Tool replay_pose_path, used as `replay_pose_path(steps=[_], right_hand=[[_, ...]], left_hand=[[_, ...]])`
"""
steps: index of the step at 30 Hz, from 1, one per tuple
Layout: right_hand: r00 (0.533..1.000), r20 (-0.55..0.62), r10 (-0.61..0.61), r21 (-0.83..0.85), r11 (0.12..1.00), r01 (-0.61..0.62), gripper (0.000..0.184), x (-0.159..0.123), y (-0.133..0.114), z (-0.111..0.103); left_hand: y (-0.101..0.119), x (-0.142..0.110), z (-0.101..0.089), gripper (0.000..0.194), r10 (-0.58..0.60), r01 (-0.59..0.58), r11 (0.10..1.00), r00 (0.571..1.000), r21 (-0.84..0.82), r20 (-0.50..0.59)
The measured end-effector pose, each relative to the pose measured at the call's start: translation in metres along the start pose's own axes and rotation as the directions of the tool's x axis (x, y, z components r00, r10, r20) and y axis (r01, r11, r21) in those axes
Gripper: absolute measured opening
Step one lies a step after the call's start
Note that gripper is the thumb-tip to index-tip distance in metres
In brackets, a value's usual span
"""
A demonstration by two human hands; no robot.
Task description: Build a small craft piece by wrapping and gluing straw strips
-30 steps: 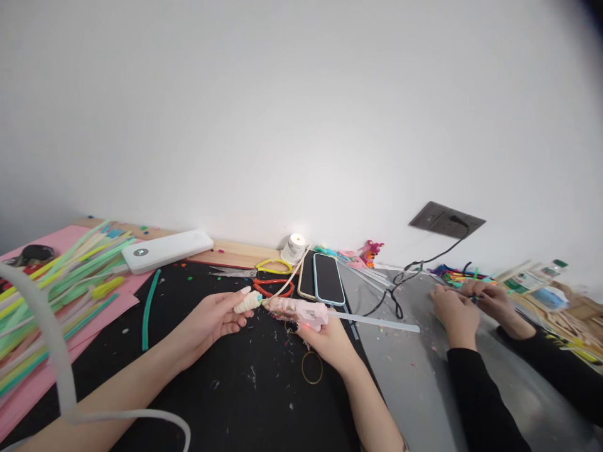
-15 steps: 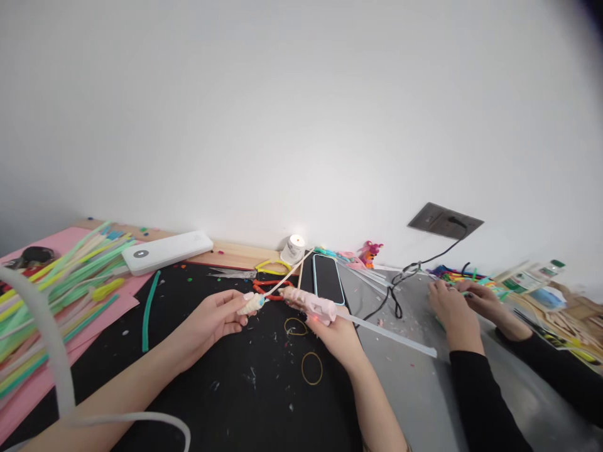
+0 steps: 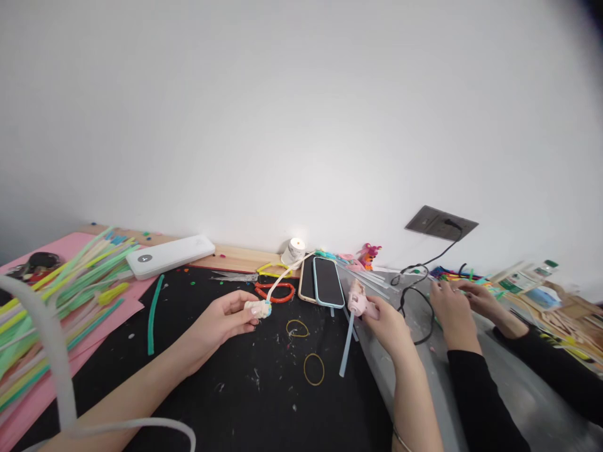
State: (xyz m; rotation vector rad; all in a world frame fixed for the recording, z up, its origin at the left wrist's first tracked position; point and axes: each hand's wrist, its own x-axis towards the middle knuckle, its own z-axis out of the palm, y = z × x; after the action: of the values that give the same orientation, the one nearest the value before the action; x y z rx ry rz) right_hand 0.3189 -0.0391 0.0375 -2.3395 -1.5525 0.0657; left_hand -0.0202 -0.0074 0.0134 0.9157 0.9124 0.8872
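Between the thumb and fingers of my left hand is a small cream-coloured coiled piece with a blue spot at its end. A thin white stem rises from it toward the back. My right hand grips a pink glue gun, held over the right edge of the black mat. A translucent glue stick sticks out of the gun toward me. Behind my left hand lie scissors with an orange and a yellow handle.
Two phones lie at the back, beside a lit white lamp. Rubber bands rest on the mat. Fuzzy coloured stems and a white power bank are left. A co-worker's hands work at right, near a black cable.
My right hand has carried the glue gun to the right, away from the coiled piece, and turned it so the glue stick points toward me. My left hand stays nearly in place, tilting the piece.
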Motion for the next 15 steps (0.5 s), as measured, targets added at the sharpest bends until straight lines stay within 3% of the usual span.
replay_pose_path(steps=[3, 10, 13, 15], right_hand=[[0.977, 0.092, 0.193, -0.164, 0.971, -0.176, 0.044, 0.004, 0.007, -0.001], [0.982, -0.006, 0.191, -0.181, 0.965, -0.189, 0.045, 0.002, -0.002, -0.008], [0.989, -0.142, 0.035, 0.073, 0.997, -0.025, 0.035, -0.009, -0.029, -0.011], [0.992, -0.09, -0.089, 0.391, 0.913, 0.118, 0.032, -0.019, -0.056, -0.01]], left_hand=[[-0.001, 0.0, 0.002, 0.026, 0.037, -0.036, 0.997, 0.999, 0.066, -0.019], [0.0, 0.002, 0.001, 0.022, 0.125, -0.14, 0.972, 0.988, 0.187, 0.087], [0.001, 0.0, 0.002, 0.022, 0.148, -0.167, 0.959, 0.984, 0.231, 0.098], [0.001, -0.001, 0.004, 0.021, 0.148, -0.173, 0.95, 0.983, 0.261, 0.113]])
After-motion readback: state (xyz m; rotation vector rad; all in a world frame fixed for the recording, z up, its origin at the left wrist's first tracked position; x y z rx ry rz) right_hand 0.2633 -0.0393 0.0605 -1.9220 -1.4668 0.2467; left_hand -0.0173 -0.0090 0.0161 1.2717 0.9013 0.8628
